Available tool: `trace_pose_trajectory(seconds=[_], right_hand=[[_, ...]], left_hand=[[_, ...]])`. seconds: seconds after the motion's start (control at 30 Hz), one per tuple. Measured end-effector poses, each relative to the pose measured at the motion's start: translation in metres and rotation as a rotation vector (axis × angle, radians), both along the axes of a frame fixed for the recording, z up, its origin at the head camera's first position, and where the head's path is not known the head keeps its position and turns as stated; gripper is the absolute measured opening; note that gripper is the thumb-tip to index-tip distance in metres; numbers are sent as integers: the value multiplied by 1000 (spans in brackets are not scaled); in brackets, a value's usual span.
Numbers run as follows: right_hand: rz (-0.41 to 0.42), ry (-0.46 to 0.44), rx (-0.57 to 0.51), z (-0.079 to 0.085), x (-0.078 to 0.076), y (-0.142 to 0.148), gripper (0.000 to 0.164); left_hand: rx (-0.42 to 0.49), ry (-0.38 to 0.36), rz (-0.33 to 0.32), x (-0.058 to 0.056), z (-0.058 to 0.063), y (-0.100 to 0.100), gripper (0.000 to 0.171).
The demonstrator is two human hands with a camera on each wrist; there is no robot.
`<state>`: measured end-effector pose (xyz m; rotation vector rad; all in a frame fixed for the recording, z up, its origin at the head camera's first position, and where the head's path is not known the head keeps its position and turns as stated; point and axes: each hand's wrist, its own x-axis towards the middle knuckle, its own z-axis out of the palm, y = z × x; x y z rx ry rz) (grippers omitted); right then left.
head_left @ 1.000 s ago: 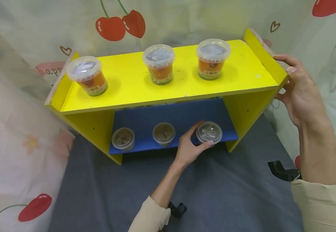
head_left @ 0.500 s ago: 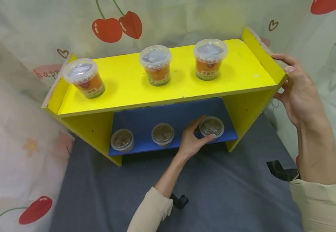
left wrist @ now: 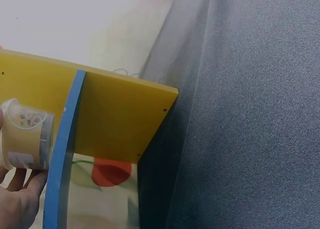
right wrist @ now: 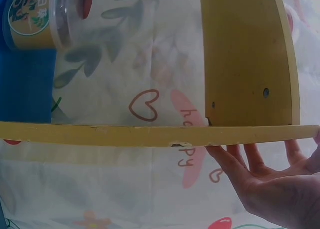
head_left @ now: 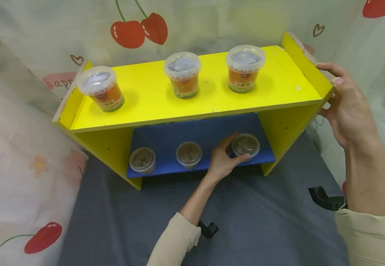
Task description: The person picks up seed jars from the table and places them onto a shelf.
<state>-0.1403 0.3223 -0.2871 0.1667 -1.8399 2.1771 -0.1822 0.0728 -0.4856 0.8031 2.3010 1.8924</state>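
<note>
My left hand (head_left: 223, 160) holds a clear-lidded plastic cup (head_left: 246, 145) at the right end of the blue lower shelf board (head_left: 209, 125), thumb in front and fingers around its far left side. In the left wrist view this cup (left wrist: 30, 134) has a pale label and its base is at the blue board. My right hand (head_left: 353, 107) grips the upper right side panel of the yellow shelf (head_left: 139, 92). The right wrist view shows fingertips (right wrist: 220, 154) against that panel's outer face.
Two similar cups, a left one (head_left: 142, 160) and a middle one (head_left: 189, 154), stand on the lower board. Three orange-labelled cups (head_left: 244, 74) stand on the yellow top. Grey cloth (head_left: 119, 221) lies beneath; a cherry-print curtain (head_left: 212, 22) hangs behind.
My left hand has moved the right-hand cup slightly back and to the right over the blue board. The right hand has stayed at the side panel.
</note>
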Motion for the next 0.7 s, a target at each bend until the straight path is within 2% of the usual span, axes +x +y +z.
trace_pose_trajectory(seconds=[0.2, 0.4, 0.7], right_hand=[[-7, -9, 10, -2, 0, 1, 44], [-22, -10, 19, -4, 3, 0, 44], [-36, 8, 35, -4, -1, -1, 45]], left_hand=[[-28, 24, -14, -1, -5, 1, 77], [-40, 0, -35, 3, -9, 1, 78], [-96, -16, -17, 1, -4, 2, 77]])
